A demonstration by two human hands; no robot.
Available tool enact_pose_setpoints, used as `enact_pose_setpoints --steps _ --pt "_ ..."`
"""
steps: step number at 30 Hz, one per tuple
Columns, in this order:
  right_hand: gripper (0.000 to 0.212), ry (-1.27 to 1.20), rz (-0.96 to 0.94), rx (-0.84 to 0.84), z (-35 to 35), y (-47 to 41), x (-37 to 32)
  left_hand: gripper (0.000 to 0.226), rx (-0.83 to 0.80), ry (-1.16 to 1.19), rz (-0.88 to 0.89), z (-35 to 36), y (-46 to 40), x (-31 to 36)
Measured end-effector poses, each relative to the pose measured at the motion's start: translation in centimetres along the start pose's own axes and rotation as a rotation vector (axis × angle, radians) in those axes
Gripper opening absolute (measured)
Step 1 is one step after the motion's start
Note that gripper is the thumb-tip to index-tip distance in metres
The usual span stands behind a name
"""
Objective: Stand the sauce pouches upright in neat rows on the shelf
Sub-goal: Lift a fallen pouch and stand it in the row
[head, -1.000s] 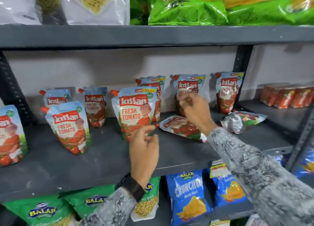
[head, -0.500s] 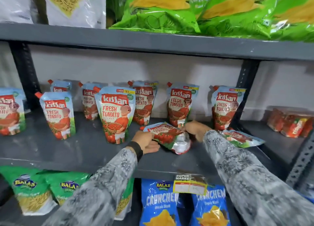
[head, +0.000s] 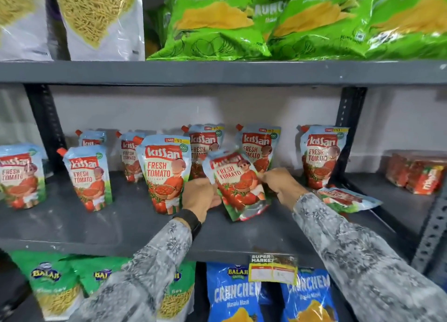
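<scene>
While I am watching through the head camera, both hands are gripping one tomato sauce pouch at the middle of the grey shelf. My left hand is pinching the pouch's left edge, and the right hand is clasping its right side, fingers curled over the foil. That pouch is tilting, its top leaning to the left and its bottom corner touching the shelf, so it is not yet standing straight.

Just to its left a front pouch is standing upright, and further left two more front pouches are standing as well. Along the wall a back row is standing, five pouches as far as I can count, some partly hidden. One fallen pouch is lying flat near the right upright, just beyond the right wrist.

Green snack bags are sitting on the shelf above, and blue chip bags are resting below, under a price tag clipped to the shelf's front edge. A dark watch is showing on the left wrist.
</scene>
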State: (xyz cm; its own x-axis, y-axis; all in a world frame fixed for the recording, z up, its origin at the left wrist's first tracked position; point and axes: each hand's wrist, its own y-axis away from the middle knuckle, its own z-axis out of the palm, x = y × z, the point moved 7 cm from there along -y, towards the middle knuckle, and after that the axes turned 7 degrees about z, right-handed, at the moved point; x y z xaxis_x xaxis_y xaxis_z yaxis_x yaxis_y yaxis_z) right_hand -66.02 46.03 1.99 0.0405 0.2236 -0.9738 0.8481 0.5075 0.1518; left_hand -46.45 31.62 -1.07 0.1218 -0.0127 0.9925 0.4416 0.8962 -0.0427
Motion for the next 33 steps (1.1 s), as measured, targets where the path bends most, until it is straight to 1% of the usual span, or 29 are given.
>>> enact_pose_setpoints --steps 2,3,4,6,8,11,14,18,23,28,31,33 --pt "0.006 -0.121 -0.063 0.026 0.4 0.0 -1.3 0.014 0.04 -0.108 0.188 -0.2 -0.6 2.5" --pt "0.007 -0.162 -0.078 0.036 0.6 0.1 -1.6 0.016 0.061 -0.164 0.279 -0.3 -0.7 3.6" --pt "0.013 -0.189 -0.086 0.048 0.9 -0.2 -1.8 0.016 0.079 -0.216 0.362 -0.3 -0.9 4.5" --pt "0.022 -0.227 -0.092 0.059 1.4 -0.6 -1.3 0.012 0.111 -0.311 0.493 -0.1 -0.7 5.5" --pt "0.023 -0.282 -0.083 0.067 1.9 -1.1 0.0 0.014 0.103 -0.353 0.569 0.2 -0.6 5.2" --pt "0.02 -0.342 -0.031 0.047 2.6 -1.3 2.6 0.012 0.05 -0.394 0.594 0.4 -0.9 3.0" --pt "0.021 -0.395 -0.048 0.054 2.7 -1.1 3.9 0.019 0.006 -0.372 0.569 0.5 -1.1 1.7" --pt "0.03 -0.338 -0.122 0.124 2.3 -1.1 3.8 0.02 0.051 -0.365 0.545 0.8 -1.6 1.6" --pt "0.036 -0.316 -0.147 0.117 2.1 -1.0 4.0 0.02 0.067 -0.339 0.518 0.8 -1.9 1.3" --pt "0.034 -0.332 -0.168 0.095 1.6 -0.4 3.9 0.027 0.057 -0.326 0.521 0.7 -1.3 1.0" --pt "0.031 -0.329 -0.143 0.085 1.3 -0.2 4.1 0.026 0.075 -0.294 0.528 0.5 -0.3 1.0" --pt "0.024 -0.291 -0.147 0.091 0.9 0.1 4.0 0.024 0.104 -0.259 0.533 0.2 0.5 1.2"
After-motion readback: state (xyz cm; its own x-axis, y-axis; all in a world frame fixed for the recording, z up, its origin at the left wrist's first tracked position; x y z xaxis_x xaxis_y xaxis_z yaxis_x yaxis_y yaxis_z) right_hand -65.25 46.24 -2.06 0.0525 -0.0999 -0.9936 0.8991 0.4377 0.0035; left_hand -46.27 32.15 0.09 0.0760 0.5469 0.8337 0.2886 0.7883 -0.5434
